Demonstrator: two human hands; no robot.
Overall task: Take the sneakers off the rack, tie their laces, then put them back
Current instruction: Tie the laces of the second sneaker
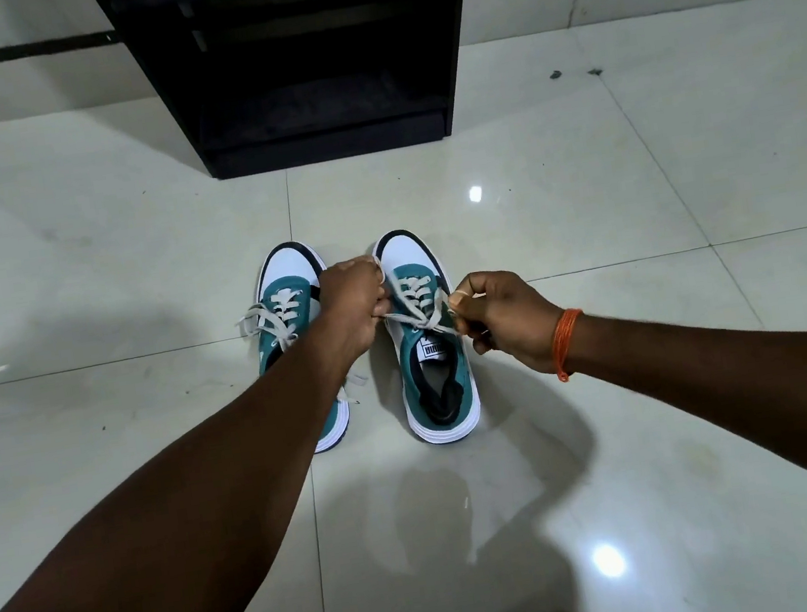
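Note:
Two teal and white sneakers stand side by side on the floor, toes pointing away from me. The right sneaker [434,363] has its white laces [417,310] crossed over the tongue. My left hand [354,302] pinches one lace end at the shoe's left side. My right hand [501,318], with an orange thread on the wrist, pinches the other lace end on the right, and both ends are stretched apart. The left sneaker [285,291] is partly hidden under my left forearm, with its laces lying loose.
A black shoe rack [304,60] with dark shelves stands against the wall straight ahead, beyond the sneakers. Glossy pale floor tiles [635,200] surround the shoes. Small dark specks [555,74] lie on the floor right of the rack.

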